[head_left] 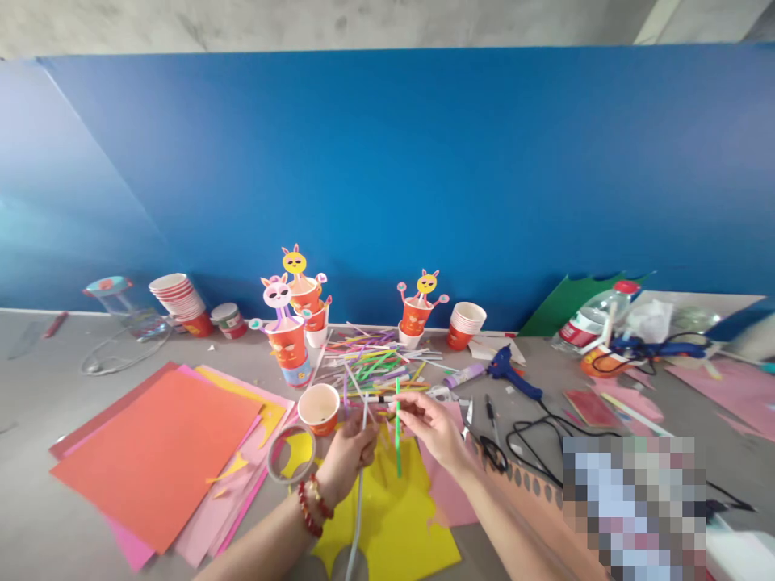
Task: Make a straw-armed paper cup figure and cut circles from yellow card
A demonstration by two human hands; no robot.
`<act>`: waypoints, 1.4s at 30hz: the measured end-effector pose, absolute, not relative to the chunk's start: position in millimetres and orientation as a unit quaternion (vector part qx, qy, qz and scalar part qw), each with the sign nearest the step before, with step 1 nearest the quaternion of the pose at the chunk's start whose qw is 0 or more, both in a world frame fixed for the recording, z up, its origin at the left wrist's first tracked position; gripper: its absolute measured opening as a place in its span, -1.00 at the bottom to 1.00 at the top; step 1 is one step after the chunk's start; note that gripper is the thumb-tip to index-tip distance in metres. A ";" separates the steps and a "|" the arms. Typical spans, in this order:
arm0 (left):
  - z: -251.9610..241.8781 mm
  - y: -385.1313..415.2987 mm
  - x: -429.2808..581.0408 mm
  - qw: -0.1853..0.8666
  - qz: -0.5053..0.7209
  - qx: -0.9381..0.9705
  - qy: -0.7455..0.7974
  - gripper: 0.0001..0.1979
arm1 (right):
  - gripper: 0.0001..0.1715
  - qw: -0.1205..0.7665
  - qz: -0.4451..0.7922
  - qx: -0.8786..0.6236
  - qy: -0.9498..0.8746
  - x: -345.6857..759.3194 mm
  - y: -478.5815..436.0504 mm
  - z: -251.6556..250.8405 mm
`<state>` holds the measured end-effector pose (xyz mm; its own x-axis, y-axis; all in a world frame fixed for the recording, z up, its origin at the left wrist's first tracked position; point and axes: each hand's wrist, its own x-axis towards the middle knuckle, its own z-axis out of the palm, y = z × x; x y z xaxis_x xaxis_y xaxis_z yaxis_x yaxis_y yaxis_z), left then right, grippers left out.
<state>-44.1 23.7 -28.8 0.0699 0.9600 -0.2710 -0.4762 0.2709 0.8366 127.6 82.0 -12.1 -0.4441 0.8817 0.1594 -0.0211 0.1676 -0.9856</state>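
Currently one green straw [398, 448] between pinched right fingers [413, 398], one white straw [358, 512] between curled left fingers [365, 441].

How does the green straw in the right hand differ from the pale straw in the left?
Colour: the green straw is bright, the pale straw whitish.
Length: the pale straw looks longer than the green straw.
Shape: the green straw looks straight, while the pale straw bends toward its lower end.
Grip: fingertips of the right hand pinch the green straw; the left hand closes around the pale straw.
Shared: both are slim.
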 end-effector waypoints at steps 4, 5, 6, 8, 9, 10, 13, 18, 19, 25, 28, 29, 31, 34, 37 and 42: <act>-31.2 23.7 -47.0 0.621 0.551 0.316 0.459 -0.46 | -0.44 0.414 0.598 -0.311 -0.612 129.9 82.3 -8.0; -30.6 23.8 -48.0 0.612 0.549 0.327 0.465 -0.46 | -0.37 0.410 0.612 -0.310 -0.601 129.7 82.0 -7.2; -29.6 23.9 -49.2 0.608 0.546 0.336 0.469 -0.48 | -0.32 0.405 0.627 -0.310 -0.589 129.2 81.6 -6.9; -26.3 23.9 -51.8 0.611 0.537 0.344 0.469 -0.55 | -0.27 0.396 0.652 -0.311 -0.567 127.4 80.5 -7.8; -24.5 23.7 -52.9 0.618 0.533 0.341 0.466 -0.58 | -0.27 0.393 0.658 -0.311 -0.563 126.3 79.7 -8.8; -23.0 23.3 -53.5 0.626 0.529 0.340 0.461 -0.60 | -0.27 0.389 0.658 -0.311 -0.564 125.0 78.8 -10.2; -21.0 21.6 -52.7 0.648 0.513 0.335 0.453 -0.61 | -0.32 0.379 0.637 -0.317 -0.591 120.6 75.8 -15.3; -22.8 18.6 -49.7 0.684 0.500 0.301 0.437 -0.61 | -0.46 0.378 0.601 -0.350 -0.611 115.7 74.3 -25.5; -22.7 18.1 -49.8 0.692 0.499 0.293 0.432 -0.61 | -0.50 0.382 0.593 -0.357 -0.612 115.5 74.5 -27.2; -23.0 15.7 -48.0 0.741 0.476 0.255 0.400 -0.61 | -0.59 0.373 0.588 -0.364 -0.618 112.0 72.8 -25.4; -25.8 15.9 -44.0 0.745 0.485 0.256 0.380 -0.59 | -0.68 0.370 0.566 -0.362 -0.642 108.2 69.7 -19.0; -26.7 16.0 -42.6 0.743 0.492 0.260 0.373 -0.60 | -0.73 0.369 0.556 -0.361 -0.651 107.0 68.8 -17.4; -27.9 15.8 -40.2 0.735 0.506 0.266 0.365 -0.61 | -0.83 0.369 0.540 -0.364 -0.663 105.2 67.4 -16.1; -28.2 14.1 -38.2 0.727 0.517 0.270 0.363 -0.65 | -0.84 0.381 0.522 -0.375 -0.665 104.0 67.2 -18.5; -27.8 11.3 -38.0 0.727 0.518 0.272 0.360 -0.66 | -0.80 0.392 0.511 -0.385 -0.661 104.5 68.8 -21.7; -26.3 8.0 -37.5 0.737 0.500 0.278 0.359 -0.66 | -0.84 0.383 0.531 -0.369 -0.660 104.3 69.2 -19.9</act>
<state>-37.5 8.0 -26.3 0.2423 0.9370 -0.2517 -0.5378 0.3456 0.7690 104.3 69.2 -19.9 -0.4346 0.8935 0.1129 0.0812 0.1637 -0.9832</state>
